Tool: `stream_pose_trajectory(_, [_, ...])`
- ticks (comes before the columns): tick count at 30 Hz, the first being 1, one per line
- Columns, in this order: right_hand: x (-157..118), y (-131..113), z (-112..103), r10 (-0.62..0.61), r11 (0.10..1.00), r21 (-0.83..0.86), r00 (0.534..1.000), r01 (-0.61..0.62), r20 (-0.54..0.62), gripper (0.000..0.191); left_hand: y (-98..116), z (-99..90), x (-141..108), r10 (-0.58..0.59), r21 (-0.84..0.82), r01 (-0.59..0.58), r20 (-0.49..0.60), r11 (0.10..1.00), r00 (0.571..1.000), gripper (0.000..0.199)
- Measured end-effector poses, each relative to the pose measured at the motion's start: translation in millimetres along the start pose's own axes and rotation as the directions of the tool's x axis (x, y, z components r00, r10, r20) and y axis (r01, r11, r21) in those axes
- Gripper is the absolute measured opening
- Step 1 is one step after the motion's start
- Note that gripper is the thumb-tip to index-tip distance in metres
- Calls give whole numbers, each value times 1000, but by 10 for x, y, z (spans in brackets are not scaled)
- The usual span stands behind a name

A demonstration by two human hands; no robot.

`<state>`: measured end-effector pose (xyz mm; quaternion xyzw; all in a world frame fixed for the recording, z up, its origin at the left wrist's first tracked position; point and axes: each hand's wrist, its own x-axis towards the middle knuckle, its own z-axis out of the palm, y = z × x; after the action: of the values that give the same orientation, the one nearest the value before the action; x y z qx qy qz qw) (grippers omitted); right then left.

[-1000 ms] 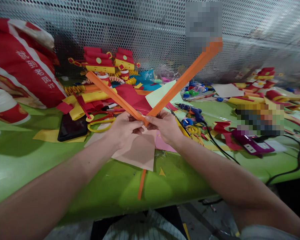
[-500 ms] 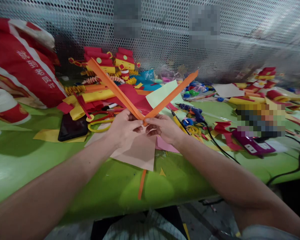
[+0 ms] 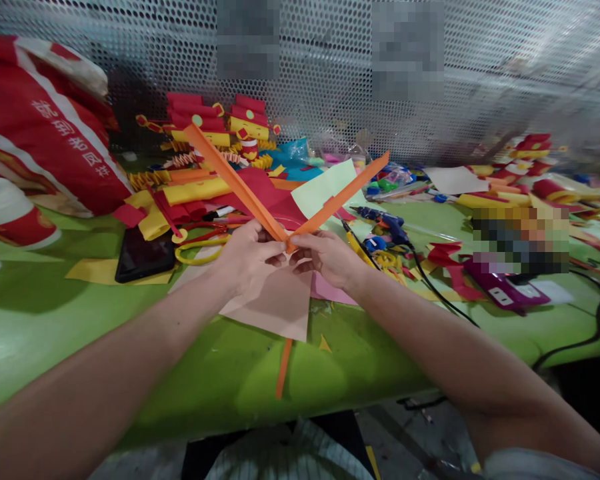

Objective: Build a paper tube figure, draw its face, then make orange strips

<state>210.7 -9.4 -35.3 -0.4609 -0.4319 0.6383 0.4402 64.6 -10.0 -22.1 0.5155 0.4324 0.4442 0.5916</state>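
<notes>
Both of my hands pinch orange paper strips (image 3: 235, 187) where they meet in a V, above the middle of the table. My left hand (image 3: 253, 257) grips near the base of the left arm of the V. My right hand (image 3: 325, 257) has thumb and fingers closed at the base of the right arm. The strips' far ends point up and outward. Under my hands lies a sheet of beige paper (image 3: 267, 307), with pink paper (image 3: 330, 290) beside it. Another orange strip (image 3: 283, 373) pokes out from the beige sheet's near edge.
Yellow-handled scissors (image 3: 200, 252) and a black phone (image 3: 145, 255) lie to the left. A blue glue gun (image 3: 383, 223) with a cord is on the right. Red and yellow paper figures (image 3: 200, 120) stand at the back, and paper cups (image 3: 17, 213) at far left.
The free ends of both orange strips have dipped slightly and drawn a little closer together. My hands stay in nearly the same place, still pinching the joint.
</notes>
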Motion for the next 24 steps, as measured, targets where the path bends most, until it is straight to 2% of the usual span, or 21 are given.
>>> stream_pose_trajectory(8, [9,28,3,-73,996,-46,997,72,-33,12,4,8,9,-7,-3,7,-9,1000,1000,15])
stream_pose_trajectory(14, [17,35,8,-131,989,-76,990,128,-42,12,6,-13,11,0,-42,2,42,999,999,6])
stream_pose_trajectory(18, [32,42,-2,-143,987,-84,988,138,-52,13,24,-25,14,-51,-89,50,-1,995,999,20])
stream_pose_trajectory(20, [35,44,-6,-148,986,-90,988,143,-49,13,30,-35,23,-69,-112,66,-24,992,997,20])
stream_pose_trajectory(24, [32,28,-12,-144,985,-109,988,138,-56,15,17,-87,71,-96,-161,97,19,982,995,17])
